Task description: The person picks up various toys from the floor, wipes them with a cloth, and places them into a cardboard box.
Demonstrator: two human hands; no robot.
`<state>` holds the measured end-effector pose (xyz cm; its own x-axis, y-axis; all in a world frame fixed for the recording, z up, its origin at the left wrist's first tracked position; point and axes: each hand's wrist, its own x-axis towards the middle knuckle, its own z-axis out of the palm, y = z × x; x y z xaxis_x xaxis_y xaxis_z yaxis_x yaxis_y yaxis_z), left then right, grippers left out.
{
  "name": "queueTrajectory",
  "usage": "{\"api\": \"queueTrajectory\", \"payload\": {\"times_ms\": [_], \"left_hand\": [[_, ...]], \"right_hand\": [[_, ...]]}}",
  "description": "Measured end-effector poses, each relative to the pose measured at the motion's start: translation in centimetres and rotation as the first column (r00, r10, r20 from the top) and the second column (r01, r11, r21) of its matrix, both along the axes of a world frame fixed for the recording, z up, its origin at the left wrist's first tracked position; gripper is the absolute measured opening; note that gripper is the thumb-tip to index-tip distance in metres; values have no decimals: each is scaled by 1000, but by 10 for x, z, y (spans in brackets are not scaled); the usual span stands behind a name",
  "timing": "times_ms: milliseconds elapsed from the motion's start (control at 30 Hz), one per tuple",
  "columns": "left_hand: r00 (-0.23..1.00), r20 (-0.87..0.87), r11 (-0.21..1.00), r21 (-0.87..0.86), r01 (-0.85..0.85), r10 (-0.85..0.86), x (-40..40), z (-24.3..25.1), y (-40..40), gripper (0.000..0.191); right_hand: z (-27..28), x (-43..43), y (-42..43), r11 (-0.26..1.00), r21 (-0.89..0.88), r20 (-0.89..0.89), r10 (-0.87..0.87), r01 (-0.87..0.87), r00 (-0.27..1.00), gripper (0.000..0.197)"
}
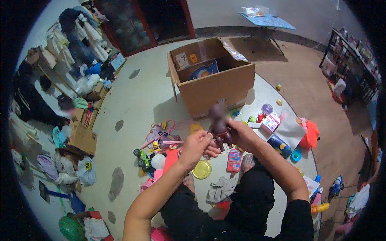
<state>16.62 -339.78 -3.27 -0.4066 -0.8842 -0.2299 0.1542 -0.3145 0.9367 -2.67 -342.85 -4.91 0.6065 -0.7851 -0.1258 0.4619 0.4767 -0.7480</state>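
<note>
A dark brown doll [219,125], its face blurred, is held upright in front of me, just before the near side of a large open cardboard box [217,86]. My right hand [241,134] grips the doll from its right side. My left hand [200,147] is at the doll's lower left, with thumb and forefinger pinched together near its arm; whether they hold the arm is hard to tell. Below the hands lie a round yellow lid [201,169] and a red toy phone [234,160]. A pair of light work gloves [221,189] lies between my legs.
Left of my hands are a green toy car [144,160], a white ball [158,161] and pink cords. On the right lie a small toy house [270,123], a blue cylinder [279,146] and an orange cloth item [309,134]. A blue folding table [267,21] stands at the back.
</note>
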Motion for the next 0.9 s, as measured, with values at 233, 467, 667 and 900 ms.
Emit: {"api": "queueTrajectory", "payload": {"times_ms": [233,467,667,900], "left_hand": [[983,107,989,-35,-145,148,13,-21,-21,32],[900,54,900,35,-434,432,50,-39,-41,40],[861,62,863,-70,-500,504,66,-37,-46,20],[802,-260,840,86,-536,538,99,9,-25,29]], "right_hand": [[17,13,9,984,-172,-351,-114,56,930,32],[-17,37,-118,890,-315,-385,-437,329,813,25],[-12,75,-180,776,-273,-157,-618,568,770,30],[-219,91,-82,986,-152,-684,-151,63,714,22]]}}
